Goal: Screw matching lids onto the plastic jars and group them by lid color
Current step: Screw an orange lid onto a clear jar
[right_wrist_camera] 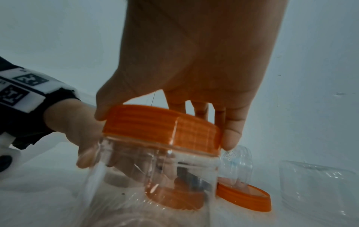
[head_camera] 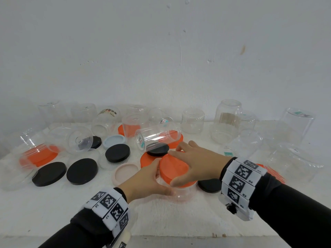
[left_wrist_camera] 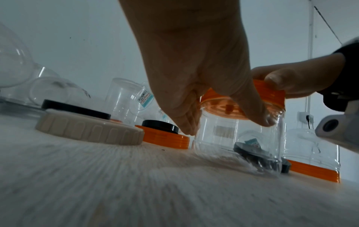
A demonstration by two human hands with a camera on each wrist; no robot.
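A clear plastic jar (head_camera: 180, 193) (left_wrist_camera: 239, 138) (right_wrist_camera: 155, 176) stands upright on the white table near the front middle. An orange lid (head_camera: 172, 169) (left_wrist_camera: 270, 93) (right_wrist_camera: 161, 127) sits on its mouth. My left hand (head_camera: 148, 178) (left_wrist_camera: 194, 76) wraps the jar's body from the left. My right hand (head_camera: 195, 165) (right_wrist_camera: 194, 76) grips the lid's rim from above, thumb on the near side and fingers on the far side. The jar's base is partly hidden by my hands.
Loose black lids (head_camera: 82, 171), orange lids (head_camera: 149, 160), a beige lid (head_camera: 126, 173) and a pale blue lid (head_camera: 114, 141) lie around. Several clear jars stand or lie toward the wall, one on its side (head_camera: 157, 138). A capped orange jar (head_camera: 38, 154) lies at left.
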